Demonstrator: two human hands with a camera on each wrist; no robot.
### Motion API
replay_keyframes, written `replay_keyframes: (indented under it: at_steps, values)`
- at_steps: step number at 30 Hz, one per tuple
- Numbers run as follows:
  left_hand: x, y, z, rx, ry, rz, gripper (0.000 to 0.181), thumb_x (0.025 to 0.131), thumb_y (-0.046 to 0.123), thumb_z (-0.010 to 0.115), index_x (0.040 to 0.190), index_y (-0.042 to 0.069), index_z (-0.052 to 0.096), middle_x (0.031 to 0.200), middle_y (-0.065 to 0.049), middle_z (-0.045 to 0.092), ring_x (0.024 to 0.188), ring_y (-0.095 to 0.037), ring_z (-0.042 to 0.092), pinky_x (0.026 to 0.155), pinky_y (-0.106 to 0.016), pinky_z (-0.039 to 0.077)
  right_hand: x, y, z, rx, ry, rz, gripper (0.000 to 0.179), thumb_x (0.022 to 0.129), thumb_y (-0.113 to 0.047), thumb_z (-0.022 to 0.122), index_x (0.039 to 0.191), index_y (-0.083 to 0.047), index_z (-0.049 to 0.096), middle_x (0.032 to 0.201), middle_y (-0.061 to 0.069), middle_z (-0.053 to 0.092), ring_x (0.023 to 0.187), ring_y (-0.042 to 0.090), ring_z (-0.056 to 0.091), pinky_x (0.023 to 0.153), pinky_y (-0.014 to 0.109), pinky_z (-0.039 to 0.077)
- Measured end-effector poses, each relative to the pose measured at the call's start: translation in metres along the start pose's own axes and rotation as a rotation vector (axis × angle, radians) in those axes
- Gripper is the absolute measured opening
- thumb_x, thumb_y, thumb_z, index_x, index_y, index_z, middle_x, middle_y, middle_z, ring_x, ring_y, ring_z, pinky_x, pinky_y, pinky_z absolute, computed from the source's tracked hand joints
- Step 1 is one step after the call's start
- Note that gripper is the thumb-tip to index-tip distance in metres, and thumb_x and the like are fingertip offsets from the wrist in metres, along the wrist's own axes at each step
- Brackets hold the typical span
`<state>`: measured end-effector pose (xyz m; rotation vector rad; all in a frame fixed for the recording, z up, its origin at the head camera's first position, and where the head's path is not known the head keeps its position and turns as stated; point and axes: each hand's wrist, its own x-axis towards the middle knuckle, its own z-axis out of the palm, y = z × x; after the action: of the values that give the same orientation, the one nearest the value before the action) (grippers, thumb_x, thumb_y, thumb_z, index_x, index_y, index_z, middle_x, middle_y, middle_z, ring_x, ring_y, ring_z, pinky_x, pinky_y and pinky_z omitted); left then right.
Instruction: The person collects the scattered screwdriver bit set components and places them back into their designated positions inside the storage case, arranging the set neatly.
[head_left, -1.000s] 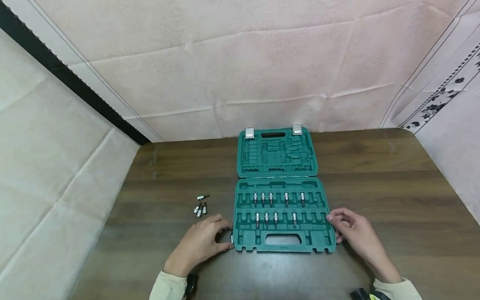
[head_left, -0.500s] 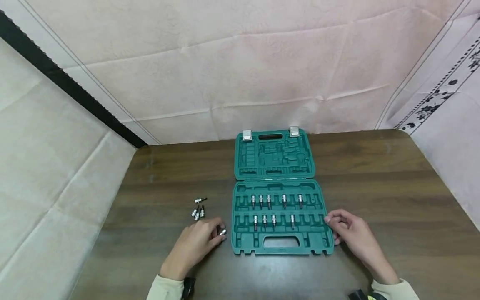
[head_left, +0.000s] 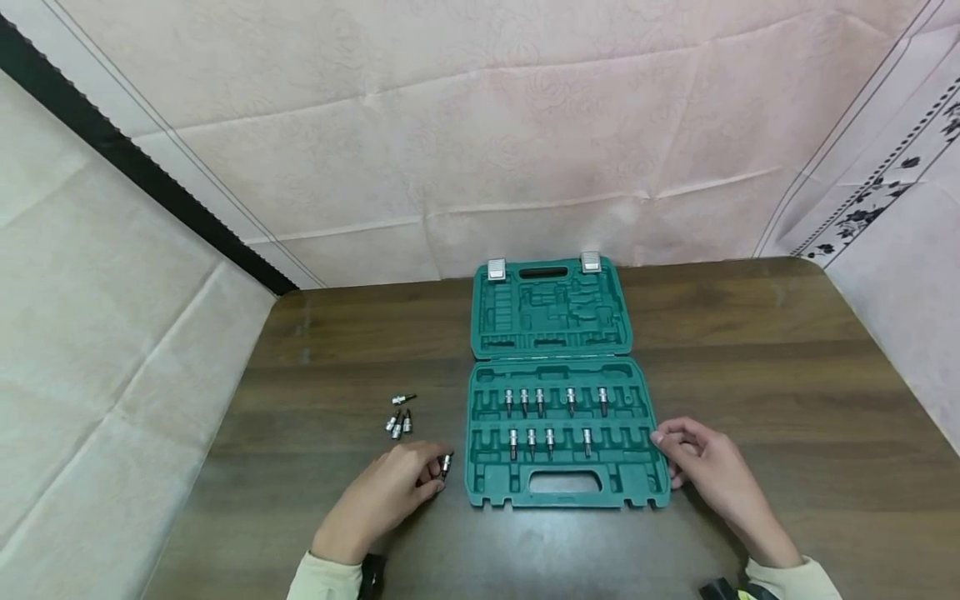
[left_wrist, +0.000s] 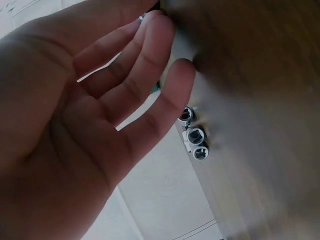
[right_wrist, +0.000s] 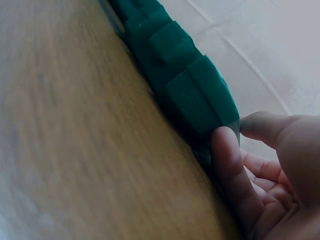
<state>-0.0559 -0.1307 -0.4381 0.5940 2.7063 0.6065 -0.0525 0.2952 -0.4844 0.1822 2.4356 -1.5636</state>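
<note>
A green tool case lies unfolded on the wooden table, with several silver-and-dark bit sockets in two rows of its lower half. Left of the case, my left hand pinches a bit socket between thumb and fingers, chrome end pointing away from me; in the left wrist view the fingers mostly hide it. At the case's right side, my right hand grips the edge. Its thumb and a finger pinch the green wall in the right wrist view.
A small group of loose bit sockets lies beyond my left hand, with another bit socket on its side just behind. The case lid leans back toward the pale cloth wall at the table's far edge.
My left hand has drawn the bit socket leftward, away from the case's left edge, and turned it so its chrome end points forward. The right hand keeps its place on the case.
</note>
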Motion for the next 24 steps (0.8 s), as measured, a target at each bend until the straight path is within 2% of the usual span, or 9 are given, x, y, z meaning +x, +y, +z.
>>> replay_keyframes:
  at_steps: [7, 15, 20, 24]
  values:
    - [0.0000, 0.0040, 0.0004, 0.145, 0.016, 0.018, 0.032, 0.092, 0.015, 0.081, 0.123, 0.007, 0.073, 0.092, 0.006, 0.060, 0.074, -0.005, 0.053, 0.063, -0.029, 0.050, -0.0012, 0.0015, -0.0001, 0.001, 0.001, 0.011, 0.042, 0.107, -0.034, 0.065, 0.124, 0.003, 0.065, 0.098, 0.011, 0.072, 0.070, 0.018, 0.069, 0.064, 0.032, 0.060]
    - [0.0032, 0.0019, 0.0060, 0.316, 0.128, 0.093, 0.030, 0.089, 0.024, 0.078, 0.114, 0.008, 0.076, 0.097, 0.000, 0.068, 0.081, -0.015, 0.066, 0.068, -0.035, 0.058, -0.0015, 0.0016, -0.0003, 0.005, 0.001, 0.007, 0.041, 0.107, -0.033, 0.065, 0.124, 0.004, 0.065, 0.098, 0.011, 0.072, 0.070, 0.017, 0.068, 0.064, 0.032, 0.061]
    - [0.0028, 0.0028, 0.0054, 0.340, 0.216, 0.110, 0.027, 0.087, 0.030, 0.078, 0.108, 0.013, 0.077, 0.094, 0.005, 0.066, 0.080, -0.012, 0.065, 0.068, -0.033, 0.059, -0.0005, 0.0019, 0.0008, 0.005, 0.000, 0.012, 0.041, 0.107, -0.032, 0.066, 0.125, 0.004, 0.065, 0.099, 0.010, 0.073, 0.069, 0.016, 0.068, 0.064, 0.032, 0.060]
    - [0.0023, 0.0075, 0.0027, 0.309, 0.297, 0.141, 0.028, 0.085, 0.031, 0.079, 0.108, 0.015, 0.077, 0.099, 0.006, 0.067, 0.082, -0.009, 0.065, 0.071, -0.031, 0.060, -0.0008, 0.0021, 0.0008, -0.001, 0.002, 0.020, 0.039, 0.107, -0.030, 0.066, 0.126, 0.004, 0.065, 0.099, 0.009, 0.073, 0.069, 0.015, 0.067, 0.064, 0.031, 0.060]
